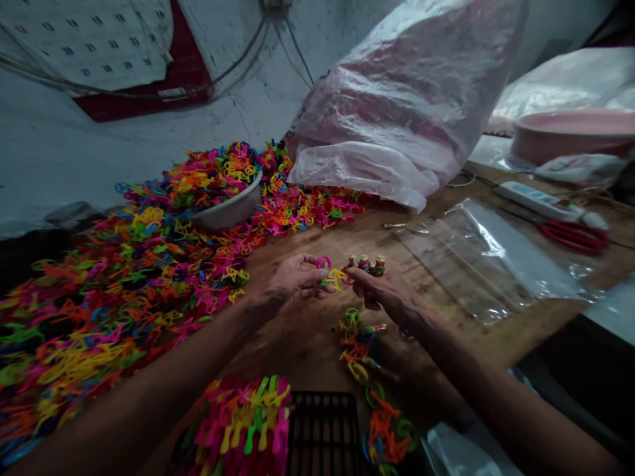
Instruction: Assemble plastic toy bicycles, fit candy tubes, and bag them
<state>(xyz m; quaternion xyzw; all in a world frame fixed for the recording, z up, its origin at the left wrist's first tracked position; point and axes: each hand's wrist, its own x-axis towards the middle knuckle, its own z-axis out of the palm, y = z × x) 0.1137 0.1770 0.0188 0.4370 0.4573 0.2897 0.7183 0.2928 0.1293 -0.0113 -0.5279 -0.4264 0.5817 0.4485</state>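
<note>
Wooden tabletop [292,344]: left hand [299,277] and right hand [374,289], fingers nearly closed, pinch a yellow toy bicycle [336,278]; any right-hand grip on figurines [364,263] cannot be told.

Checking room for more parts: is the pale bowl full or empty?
Full: the pale bowl has bright plastic pieces heaped above its rim.

Head cam live, one view, looking fwd & down across the worktop [292,350], L hand [295,277] & R hand [380,287] fairly close, mid-pic, wall [74,152] in bkgd.
</note>
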